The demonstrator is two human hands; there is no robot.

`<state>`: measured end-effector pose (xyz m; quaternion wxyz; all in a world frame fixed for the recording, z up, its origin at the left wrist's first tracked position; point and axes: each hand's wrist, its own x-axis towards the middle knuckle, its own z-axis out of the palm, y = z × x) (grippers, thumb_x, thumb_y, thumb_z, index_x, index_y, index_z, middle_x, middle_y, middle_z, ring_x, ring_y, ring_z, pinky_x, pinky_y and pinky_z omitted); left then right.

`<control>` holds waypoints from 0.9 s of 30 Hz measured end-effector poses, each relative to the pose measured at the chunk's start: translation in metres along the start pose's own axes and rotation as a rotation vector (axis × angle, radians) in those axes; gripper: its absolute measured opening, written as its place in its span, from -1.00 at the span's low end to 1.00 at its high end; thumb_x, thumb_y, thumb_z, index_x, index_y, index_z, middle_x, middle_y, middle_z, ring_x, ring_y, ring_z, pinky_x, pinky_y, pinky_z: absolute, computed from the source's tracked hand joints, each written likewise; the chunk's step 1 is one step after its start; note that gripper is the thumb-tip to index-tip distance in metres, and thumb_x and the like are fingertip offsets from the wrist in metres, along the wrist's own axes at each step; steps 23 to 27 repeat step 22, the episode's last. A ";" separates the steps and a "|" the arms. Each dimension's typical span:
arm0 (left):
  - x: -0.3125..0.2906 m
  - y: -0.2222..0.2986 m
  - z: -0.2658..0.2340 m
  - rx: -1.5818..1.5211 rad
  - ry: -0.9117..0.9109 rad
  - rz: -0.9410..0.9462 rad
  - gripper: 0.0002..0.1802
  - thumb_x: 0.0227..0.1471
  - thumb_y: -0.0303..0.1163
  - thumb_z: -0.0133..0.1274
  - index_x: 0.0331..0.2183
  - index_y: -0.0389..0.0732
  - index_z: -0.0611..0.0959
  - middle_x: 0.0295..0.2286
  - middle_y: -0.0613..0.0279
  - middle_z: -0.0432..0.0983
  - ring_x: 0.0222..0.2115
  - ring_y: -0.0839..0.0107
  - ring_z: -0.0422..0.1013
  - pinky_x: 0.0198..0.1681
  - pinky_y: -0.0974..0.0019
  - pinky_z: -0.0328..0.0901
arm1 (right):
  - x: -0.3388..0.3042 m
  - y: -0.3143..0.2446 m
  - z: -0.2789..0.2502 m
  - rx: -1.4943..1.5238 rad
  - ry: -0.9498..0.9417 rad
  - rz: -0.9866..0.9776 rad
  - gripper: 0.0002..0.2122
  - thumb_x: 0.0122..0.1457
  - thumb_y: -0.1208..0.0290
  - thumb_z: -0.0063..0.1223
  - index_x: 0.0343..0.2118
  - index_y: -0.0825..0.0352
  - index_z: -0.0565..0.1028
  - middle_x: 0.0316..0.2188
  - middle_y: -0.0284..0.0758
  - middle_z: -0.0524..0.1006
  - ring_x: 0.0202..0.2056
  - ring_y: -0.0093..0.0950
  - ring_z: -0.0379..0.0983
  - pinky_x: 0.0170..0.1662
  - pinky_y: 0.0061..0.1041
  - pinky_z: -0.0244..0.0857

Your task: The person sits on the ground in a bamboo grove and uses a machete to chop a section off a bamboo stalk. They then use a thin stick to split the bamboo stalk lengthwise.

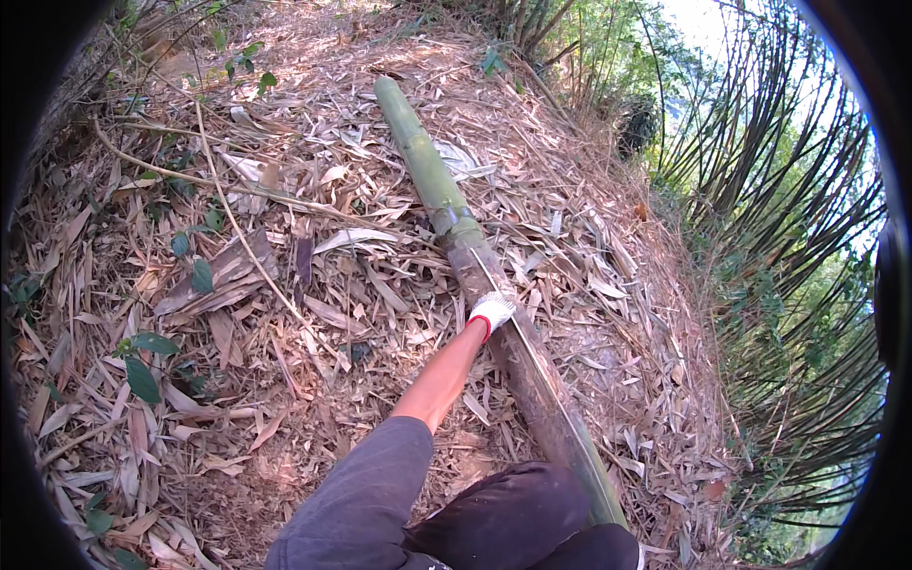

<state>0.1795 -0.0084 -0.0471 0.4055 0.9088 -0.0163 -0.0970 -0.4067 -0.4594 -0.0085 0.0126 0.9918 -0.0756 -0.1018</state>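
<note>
A long, thick bamboo pole (427, 169) lies on the ground, running from the upper middle down to my knee at the lower right. Its far part is green, and brownish sheath covers its middle. Along the top of the pole runs a thin, pale strip (538, 359). My left hand (495, 308), in a white glove with a red cuff, rests on the pole with its fingers closed around the strip; the fingertips are hidden. My bent knee (527, 499) in dark trousers covers part of the pole's near end. My right hand is out of sight.
Dry leaves and sheaths (313, 427) cover the sloping ground. A long, thin curved branch (233, 218) and a broken woody piece (223, 277) lie to the left, near small green-leaved plants (142, 378). Dense thin stems (798, 209) stand along the right.
</note>
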 end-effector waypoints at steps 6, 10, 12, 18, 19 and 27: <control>-0.013 0.024 -0.014 0.102 0.006 0.005 -0.54 -0.04 -0.04 -0.04 -0.29 -0.23 0.64 -0.26 -0.15 0.52 -0.24 0.02 0.47 -0.16 0.07 0.35 | -0.005 -0.032 -0.083 0.426 0.104 0.191 -0.89 0.04 0.49 -0.02 -0.54 0.41 0.39 -0.56 -0.15 0.40 -0.46 -0.23 0.30 -0.31 -0.33 0.21; -0.012 0.071 -0.035 0.089 0.127 0.168 -0.57 0.03 -0.10 -0.04 -0.18 -0.22 0.59 -0.29 -0.11 0.51 -0.28 -0.06 0.44 -0.20 0.05 0.36 | 0.011 -0.032 -0.123 0.427 0.147 0.171 -0.90 0.02 0.58 -0.10 -0.58 0.38 0.28 -0.63 -0.24 0.23 -0.52 -0.38 0.15 -0.39 -0.38 0.14; -0.008 0.089 -0.049 -0.400 0.072 0.244 -0.59 0.07 -0.17 -0.01 -0.11 -0.24 0.54 -0.31 0.01 0.51 -0.33 0.15 0.47 -0.30 0.17 0.38 | 0.025 -0.021 -0.130 0.559 0.089 0.256 -0.88 0.00 0.59 -0.09 -0.60 0.36 0.25 -0.64 -0.30 0.19 -0.52 -0.43 0.10 -0.40 -0.37 0.11; -0.037 -0.004 -0.073 -0.005 0.499 0.205 -0.56 0.09 -0.15 -0.06 -0.12 -0.28 0.55 -0.18 -0.11 0.47 -0.22 0.03 0.44 -0.11 0.08 0.31 | 0.150 -0.076 -0.142 1.111 0.098 0.467 -0.87 -0.02 0.47 0.16 -0.45 0.43 0.53 -0.56 -0.33 0.51 -0.47 -0.54 0.44 -0.39 -0.55 0.32; -0.045 -0.041 -0.078 0.115 0.472 0.063 -0.54 0.06 -0.11 -0.05 -0.16 -0.28 0.57 -0.17 -0.16 0.46 -0.17 -0.04 0.42 -0.05 0.02 0.27 | 0.176 -0.100 -0.148 1.245 0.128 0.353 -0.89 0.00 0.48 0.13 -0.45 0.43 0.53 -0.57 -0.36 0.51 -0.49 -0.57 0.43 -0.40 -0.61 0.30; -0.088 -0.169 -0.103 0.569 0.334 -0.237 -0.33 -0.01 0.05 -0.06 0.04 -0.18 0.48 0.04 -0.10 0.33 0.09 -0.02 0.22 0.24 0.13 0.01 | 0.272 -0.171 -0.166 1.148 -0.011 0.306 -0.80 0.02 0.46 0.16 -0.27 0.38 0.53 -0.54 -0.35 0.51 -0.49 -0.58 0.44 -0.37 -0.50 0.35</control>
